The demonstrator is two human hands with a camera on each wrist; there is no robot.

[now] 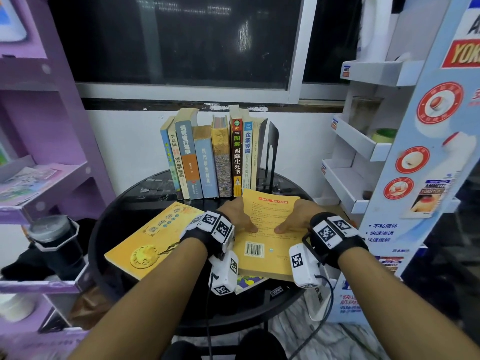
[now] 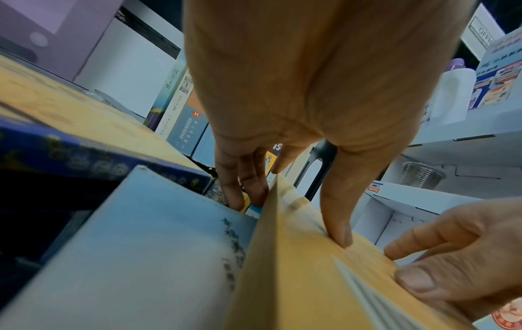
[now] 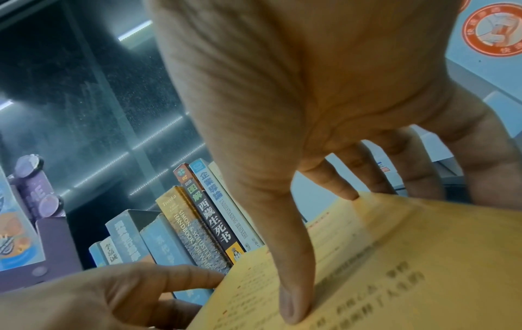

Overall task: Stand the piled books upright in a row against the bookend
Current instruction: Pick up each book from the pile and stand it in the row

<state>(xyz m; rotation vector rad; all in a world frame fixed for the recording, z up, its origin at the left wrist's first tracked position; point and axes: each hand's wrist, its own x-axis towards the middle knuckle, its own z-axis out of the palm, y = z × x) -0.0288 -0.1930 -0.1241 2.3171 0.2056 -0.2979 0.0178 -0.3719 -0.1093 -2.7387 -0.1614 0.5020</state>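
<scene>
Several books [image 1: 207,157] stand upright in a row at the back of the round black table [image 1: 104,235], leaning on a black metal bookend [image 1: 271,152] at their right end. I hold a yellow book [image 1: 267,229], back cover and barcode up, over the pile near the table's front. My left hand [image 1: 240,216] grips its left edge, thumb on the cover and fingers underneath. My right hand [image 1: 296,216] grips the right edge the same way. In the left wrist view a light blue book [image 2: 141,245] lies under it. Another yellow book [image 1: 150,237] lies flat to the left.
A purple shelf unit [image 1: 39,152] stands at the left, with a dark lidded cup [image 1: 54,240] on it. A white display rack [image 1: 363,152] stands close on the right. A wall and dark window lie behind the row. A flowered book [image 1: 249,281] peeks out beneath the held one.
</scene>
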